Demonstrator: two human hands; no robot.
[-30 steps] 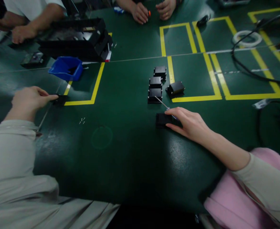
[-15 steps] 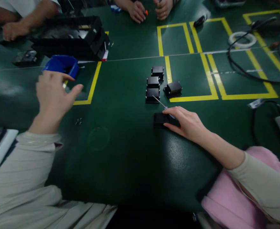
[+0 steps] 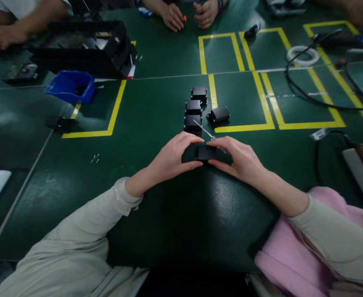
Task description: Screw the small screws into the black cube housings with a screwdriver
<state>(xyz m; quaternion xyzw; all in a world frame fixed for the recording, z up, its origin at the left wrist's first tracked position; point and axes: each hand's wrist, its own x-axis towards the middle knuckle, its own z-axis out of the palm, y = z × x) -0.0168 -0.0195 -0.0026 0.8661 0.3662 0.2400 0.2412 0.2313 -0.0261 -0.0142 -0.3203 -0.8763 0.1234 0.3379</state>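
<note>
A small black box [image 3: 206, 152] lies on the green table between my two hands. My left hand [image 3: 172, 159] closes on its left end, thumb at the near side and fingers at the far side. At its right end my right hand [image 3: 235, 154] pinches the box the same way. A screwdriver [image 3: 211, 138] with a clear handle is tucked under the right fingers, its shaft pointing up and left. Just beyond stand several similar black boxes: a column with a front one [image 3: 193, 122] and one set apart [image 3: 219, 115].
Several tiny screws [image 3: 95, 158] lie at left. A blue bin [image 3: 71, 87] and a black part [image 3: 59, 123] are farther left, near black trays [image 3: 85, 53]. Yellow tape, a cable [image 3: 311, 97] and a white tape roll [image 3: 302, 55] lie right. Other people's hands [image 3: 173, 17] rest across the table.
My left hand has come from beside the blue bin, rightward to the black box, and closed on it. My right hand keeps the screwdriver and stays at the box. The view has shifted slightly.
</note>
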